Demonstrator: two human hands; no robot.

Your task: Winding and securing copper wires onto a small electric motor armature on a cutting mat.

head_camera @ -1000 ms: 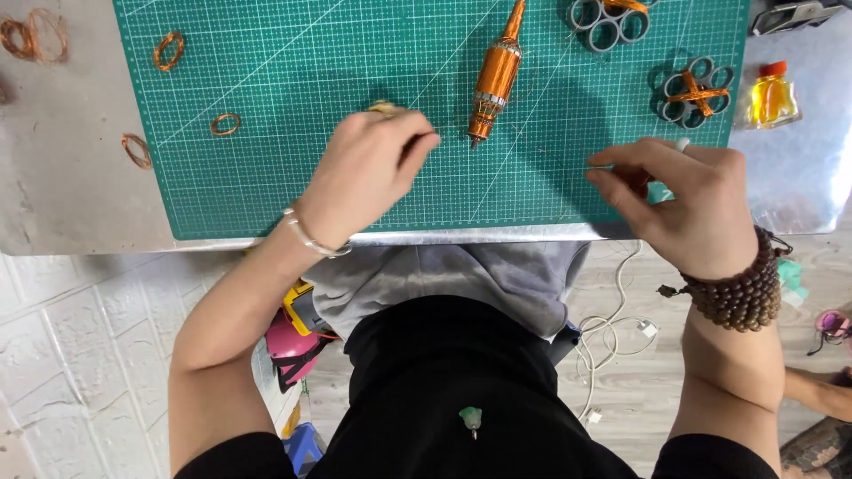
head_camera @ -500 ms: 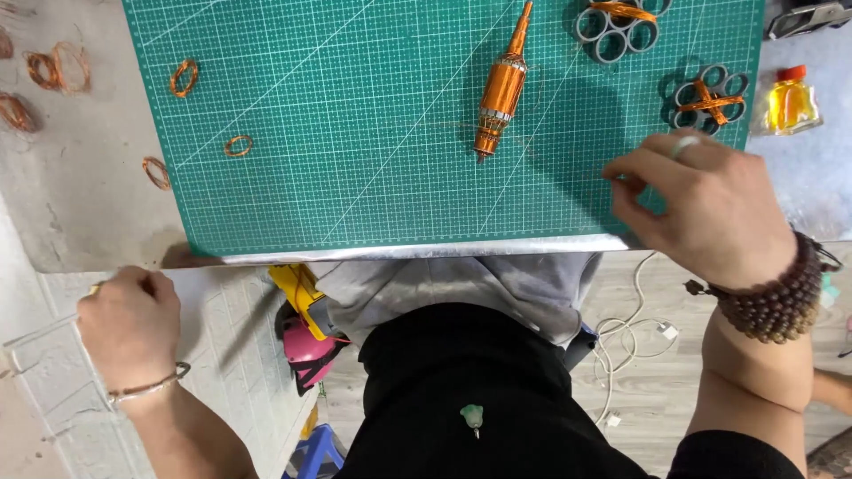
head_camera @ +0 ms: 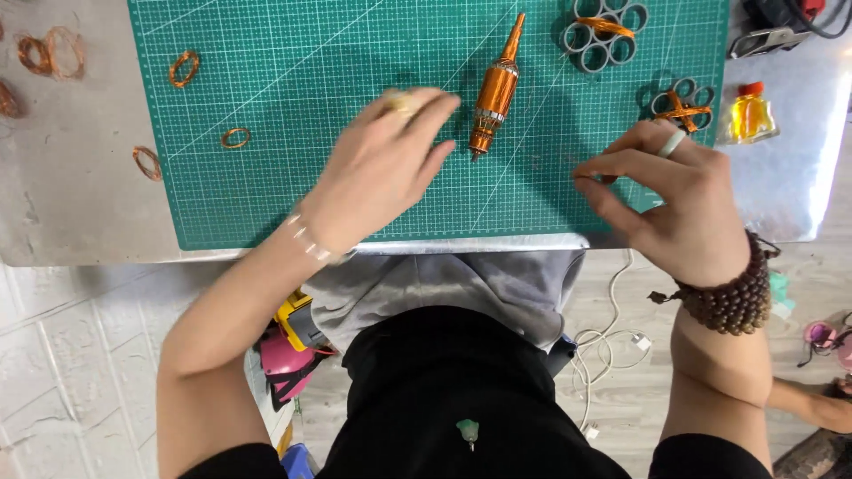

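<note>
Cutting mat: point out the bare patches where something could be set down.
Free: the cutting mat between the copper wire ring and left hand. Crowded: the top right, around the orange tool and grey tube clusters.

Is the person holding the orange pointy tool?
No, the orange pointy tool lies alone on the green cutting mat, between the left hand and right hand.

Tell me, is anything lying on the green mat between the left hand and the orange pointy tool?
Nothing visible does. The left hand hovers just left of the orange tool, with only bare green cutting mat between them. The small copper wire rings lie farther left, out of the way.
</note>
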